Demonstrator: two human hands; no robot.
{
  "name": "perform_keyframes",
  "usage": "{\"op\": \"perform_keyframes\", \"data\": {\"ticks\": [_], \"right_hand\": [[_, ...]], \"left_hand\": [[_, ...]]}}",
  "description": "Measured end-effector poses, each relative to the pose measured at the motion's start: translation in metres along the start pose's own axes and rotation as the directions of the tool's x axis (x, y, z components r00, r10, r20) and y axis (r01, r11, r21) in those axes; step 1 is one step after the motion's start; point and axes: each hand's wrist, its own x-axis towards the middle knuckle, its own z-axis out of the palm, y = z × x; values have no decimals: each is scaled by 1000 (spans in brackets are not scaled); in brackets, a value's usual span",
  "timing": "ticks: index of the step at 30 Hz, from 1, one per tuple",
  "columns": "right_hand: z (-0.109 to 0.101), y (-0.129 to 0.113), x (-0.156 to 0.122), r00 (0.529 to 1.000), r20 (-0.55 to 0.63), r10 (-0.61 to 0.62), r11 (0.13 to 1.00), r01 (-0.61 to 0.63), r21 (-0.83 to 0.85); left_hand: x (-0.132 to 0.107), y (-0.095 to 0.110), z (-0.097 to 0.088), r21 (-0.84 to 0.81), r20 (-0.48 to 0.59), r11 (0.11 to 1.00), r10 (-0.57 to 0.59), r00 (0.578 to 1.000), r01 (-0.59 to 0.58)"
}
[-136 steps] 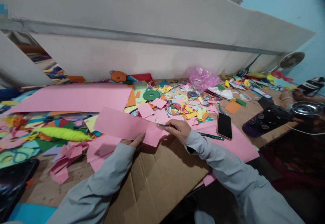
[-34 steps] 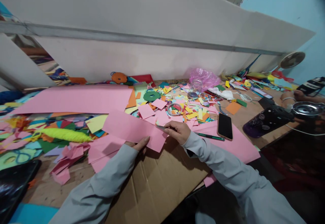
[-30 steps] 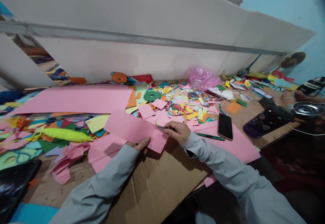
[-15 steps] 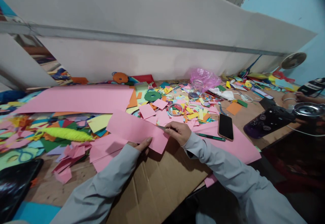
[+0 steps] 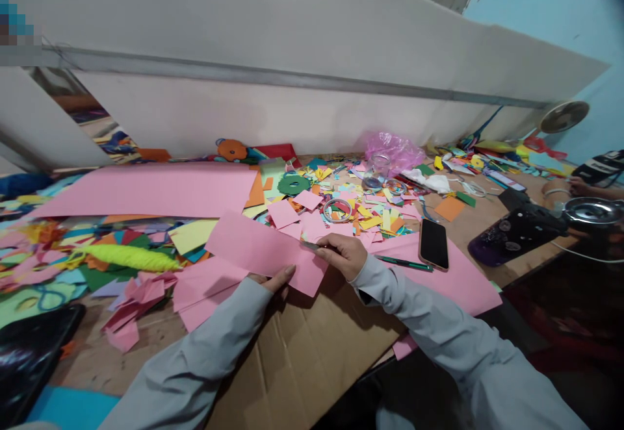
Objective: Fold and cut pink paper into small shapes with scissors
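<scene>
A long pink paper strip (image 5: 258, 245) is pinched near its lower edge by my left hand (image 5: 273, 280), thumb on top. It is held above a sheet of brown cardboard (image 5: 312, 352). My right hand (image 5: 345, 256) is closed on a small thin blade (image 5: 309, 245), whose tip lies against the strip's upper edge near the right end. The blade's handle, if any, is hidden in the fingers. More pink sheets (image 5: 207, 287) lie left of my left hand. By my right wrist, a green and black pen (image 5: 403, 262) rests on a large pink sheet (image 5: 461, 282).
A phone (image 5: 433, 243) lies on the pink sheet. Paper scraps (image 5: 370, 212), a roll of tape (image 5: 337, 210) and a pink plastic bag (image 5: 392, 151) cover the back. A dark tumbler (image 5: 514, 234) stands at right, near another person's hand (image 5: 580, 186).
The pink strip has shifted very slightly right, and my left hand has moved with it. My right hand is nearly still at the strip's upper edge.
</scene>
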Motion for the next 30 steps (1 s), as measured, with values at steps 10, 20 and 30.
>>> {"op": "perform_keyframes", "data": {"ticks": [10, 20, 30], "right_hand": [[1, -2, -1, 1000, -20, -10, 1000, 10, 15], [1, 0, 0, 999, -42, -11, 1000, 11, 1], [0, -4, 0, 999, -39, -6, 1000, 5, -10]], "left_hand": [[-2, 0, 2, -46, 8, 999, -24, 1000, 24], [11, 2, 1, -276, -183, 930, 196, 963, -242], [23, -10, -4, -205, -287, 959, 133, 949, -197]]}}
